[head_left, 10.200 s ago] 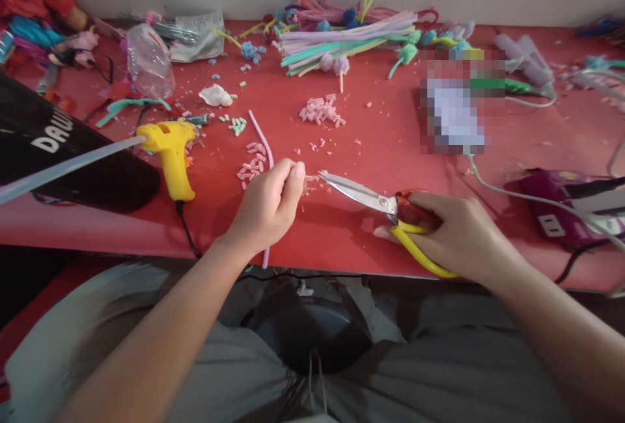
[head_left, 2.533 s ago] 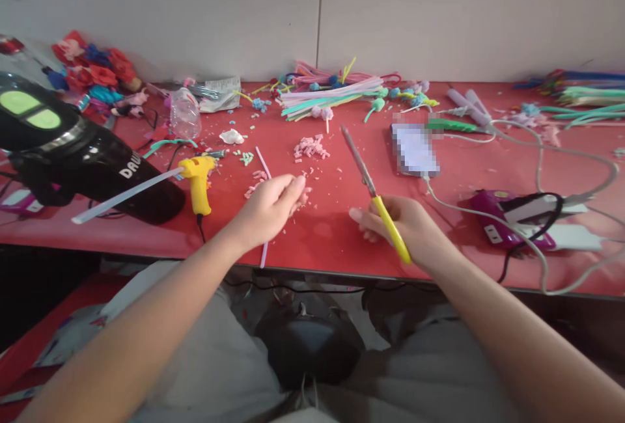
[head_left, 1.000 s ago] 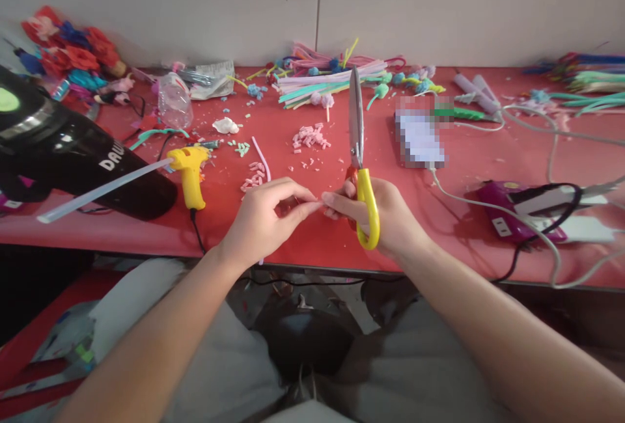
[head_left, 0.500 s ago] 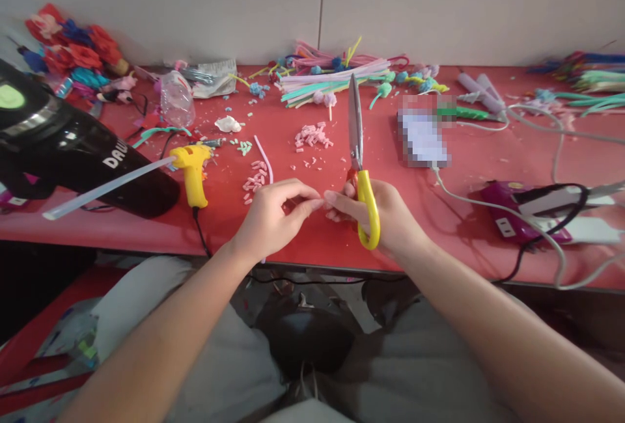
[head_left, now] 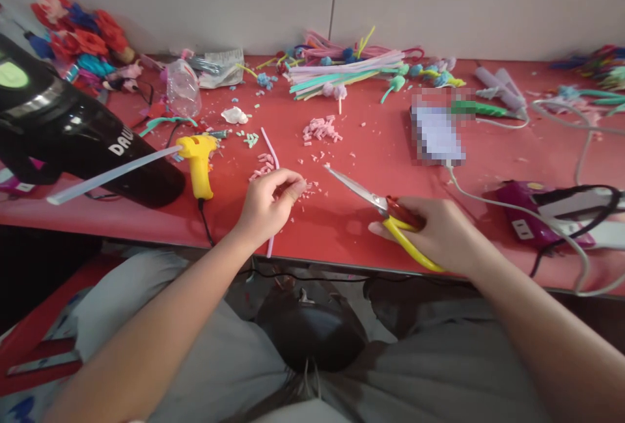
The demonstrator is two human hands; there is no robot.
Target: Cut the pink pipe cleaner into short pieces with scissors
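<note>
My right hand (head_left: 434, 231) grips a pair of scissors (head_left: 359, 190) with yellow and red handles; its blades are together and point to the far left. Thumb and fingertips of my left hand (head_left: 271, 205) are pinched, and whatever they hold is too small to make out. Under and behind that hand a lilac pipe cleaner (head_left: 269, 143) lies across the table. Short pink cut pieces (head_left: 262, 166) rest beside it, and another pile of pink pieces (head_left: 322, 129) sits farther back.
A yellow glue gun (head_left: 200, 166) and a black flask (head_left: 141, 179) are at left. Bundled pipe cleaners (head_left: 349, 71) lie along the wall. To the right are a blurred phone (head_left: 437, 133), its cable and a purple power strip (head_left: 525, 215). Pale green pieces (head_left: 250, 140) lie near the glue gun.
My hands have moved apart: the right one went rightward and down. The scissors swung from upright to pointing left, over the table. My left hand stays pinched.
</note>
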